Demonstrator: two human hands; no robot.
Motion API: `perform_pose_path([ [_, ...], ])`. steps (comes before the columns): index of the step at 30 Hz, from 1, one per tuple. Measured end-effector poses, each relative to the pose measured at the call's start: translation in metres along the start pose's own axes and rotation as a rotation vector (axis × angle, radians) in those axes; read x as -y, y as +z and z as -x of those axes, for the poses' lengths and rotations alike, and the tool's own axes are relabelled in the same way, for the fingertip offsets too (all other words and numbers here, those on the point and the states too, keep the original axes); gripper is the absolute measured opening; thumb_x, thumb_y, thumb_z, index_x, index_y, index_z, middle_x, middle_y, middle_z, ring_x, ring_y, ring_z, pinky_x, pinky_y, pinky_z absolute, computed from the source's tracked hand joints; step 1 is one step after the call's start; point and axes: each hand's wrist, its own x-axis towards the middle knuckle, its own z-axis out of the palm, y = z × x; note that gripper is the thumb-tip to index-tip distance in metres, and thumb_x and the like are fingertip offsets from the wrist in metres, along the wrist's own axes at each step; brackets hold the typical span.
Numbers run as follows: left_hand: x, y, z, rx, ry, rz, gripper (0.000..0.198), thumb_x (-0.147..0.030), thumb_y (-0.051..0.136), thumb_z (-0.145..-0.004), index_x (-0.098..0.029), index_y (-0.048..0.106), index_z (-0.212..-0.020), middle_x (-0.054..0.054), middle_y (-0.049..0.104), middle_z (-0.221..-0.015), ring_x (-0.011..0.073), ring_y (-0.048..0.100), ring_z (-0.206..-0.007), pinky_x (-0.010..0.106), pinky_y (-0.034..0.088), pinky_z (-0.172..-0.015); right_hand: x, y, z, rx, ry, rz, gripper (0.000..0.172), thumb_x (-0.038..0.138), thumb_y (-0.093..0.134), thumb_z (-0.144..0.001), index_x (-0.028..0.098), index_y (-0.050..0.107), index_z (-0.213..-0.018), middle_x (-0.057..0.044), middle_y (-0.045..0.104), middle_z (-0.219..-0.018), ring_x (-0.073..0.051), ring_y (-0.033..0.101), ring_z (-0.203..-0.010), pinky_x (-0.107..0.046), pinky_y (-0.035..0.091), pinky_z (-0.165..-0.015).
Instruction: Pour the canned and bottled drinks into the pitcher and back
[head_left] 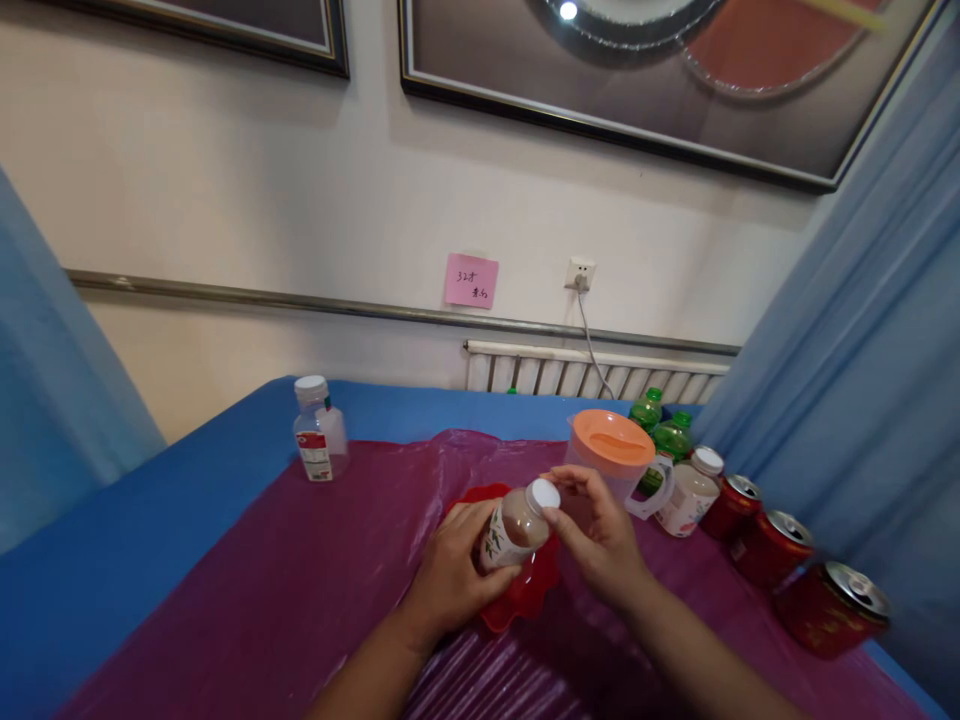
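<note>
My left hand (457, 565) is wrapped around the body of a clear bottle (514, 530) with a white label bearing a leafy print. The bottle leans to the right over a red scalloped dish (517, 605), which it partly hides. At the bottle's top, the thumb and forefinger of my right hand (596, 535) are at the edge of its white cap (543, 496), the thumb in front and the forefinger behind. The cap sits on the bottle's neck. The inside of the dish is largely covered by my hands and the bottle.
A clear bottle (321, 435) stands upright at the left. On the right are a jug with an orange lid (613, 438), green bottles (673, 436), another white-capped bottle (690, 495) and red cans (832, 608). Purple plastic sheeting (315, 580) covers part of the blue tabletop (142, 530).
</note>
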Motion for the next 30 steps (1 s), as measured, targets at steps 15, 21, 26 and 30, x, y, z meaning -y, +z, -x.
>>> perform_pose_path([
  [15,0.015,0.004,0.000,-0.047,0.056,0.016,0.058,-0.041,0.076,-0.080,-0.028,0.057,-0.133,0.007,0.069,-0.121,0.0272,0.067,-0.107,0.042,0.055,-0.095,-0.001,0.021,0.013,0.129,0.134,0.045,0.073,0.031,0.083,-0.069,0.023,0.052,-0.135,-0.009,0.067,-0.128,-0.027,0.065,-0.115,-0.044,0.052,-0.101],
  [21,0.031,0.008,0.006,0.001,0.033,0.120,0.071,-0.054,0.071,-0.082,-0.028,0.050,-0.144,0.011,0.062,-0.140,0.0326,0.061,-0.126,0.048,0.051,-0.106,0.018,-0.018,0.044,0.010,0.038,0.287,0.068,0.031,0.078,-0.069,0.020,0.054,-0.132,-0.010,0.066,-0.127,-0.028,0.063,-0.115,-0.041,0.052,-0.099],
  [26,0.040,0.009,0.001,-0.083,-0.040,0.065,0.048,-0.049,0.057,-0.093,-0.028,0.057,-0.136,0.007,0.071,-0.127,0.0264,0.067,-0.116,0.044,0.054,-0.102,0.004,-0.085,0.079,-0.271,0.192,0.492,0.062,0.043,0.075,-0.075,0.020,0.055,-0.128,-0.011,0.069,-0.123,-0.029,0.067,-0.108,-0.040,0.054,-0.093],
  [30,0.039,0.013,-0.005,-0.062,-0.079,0.036,0.044,-0.050,0.056,-0.093,-0.027,0.062,-0.130,0.006,0.073,-0.122,0.0252,0.070,-0.111,0.042,0.056,-0.099,-0.027,-0.141,0.085,-0.524,0.374,0.608,0.071,0.059,0.075,-0.069,0.018,0.057,-0.124,-0.011,0.071,-0.112,-0.029,0.068,-0.094,-0.042,0.054,-0.087],
])
